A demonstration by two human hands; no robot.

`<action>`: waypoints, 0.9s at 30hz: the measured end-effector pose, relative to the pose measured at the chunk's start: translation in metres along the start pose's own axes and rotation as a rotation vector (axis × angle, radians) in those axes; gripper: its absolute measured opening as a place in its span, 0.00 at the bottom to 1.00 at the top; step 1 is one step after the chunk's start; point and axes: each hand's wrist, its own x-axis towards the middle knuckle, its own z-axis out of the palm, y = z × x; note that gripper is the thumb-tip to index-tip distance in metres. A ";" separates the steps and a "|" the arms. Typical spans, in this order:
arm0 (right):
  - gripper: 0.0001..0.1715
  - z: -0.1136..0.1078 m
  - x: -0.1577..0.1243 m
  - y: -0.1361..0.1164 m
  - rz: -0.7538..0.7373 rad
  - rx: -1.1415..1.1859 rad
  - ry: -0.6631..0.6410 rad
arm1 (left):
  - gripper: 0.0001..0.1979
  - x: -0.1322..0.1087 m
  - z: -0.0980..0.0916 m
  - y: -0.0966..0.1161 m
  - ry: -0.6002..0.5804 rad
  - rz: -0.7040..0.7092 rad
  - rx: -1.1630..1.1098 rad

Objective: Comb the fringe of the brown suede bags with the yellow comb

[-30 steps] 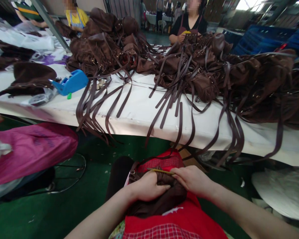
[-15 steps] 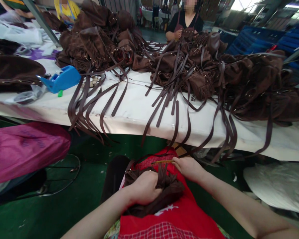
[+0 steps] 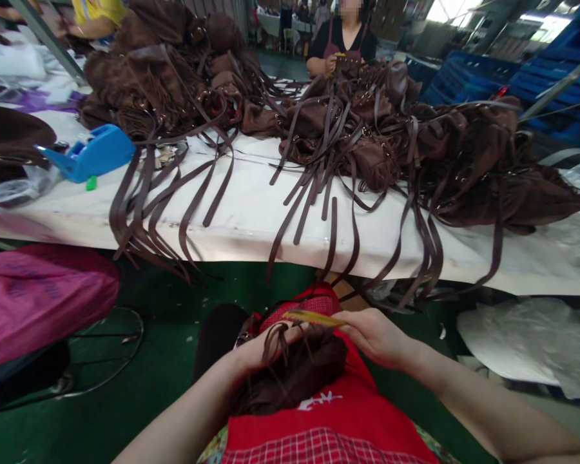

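Right hand (image 3: 379, 338) clamped on thin flat yellow strip (image 3: 314, 317), over dark-brown fringed soft bag (image 3: 302, 370) in my lap, below white worktop's (image 3: 251, 212) near edge. Left hand (image 3: 294, 334) among fringe; grip I can't tell.

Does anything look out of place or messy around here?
Just untidy: brown straps dangle over the front edge of the white table, and a pale scrap lies on the green floor, like litter. Loose fringe from the brown bag in the lap falls across the left hand. I see no obvious spill or damage.
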 end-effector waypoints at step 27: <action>0.21 0.047 0.010 -0.005 0.186 -0.355 0.089 | 0.17 -0.010 -0.008 -0.006 0.310 0.067 0.013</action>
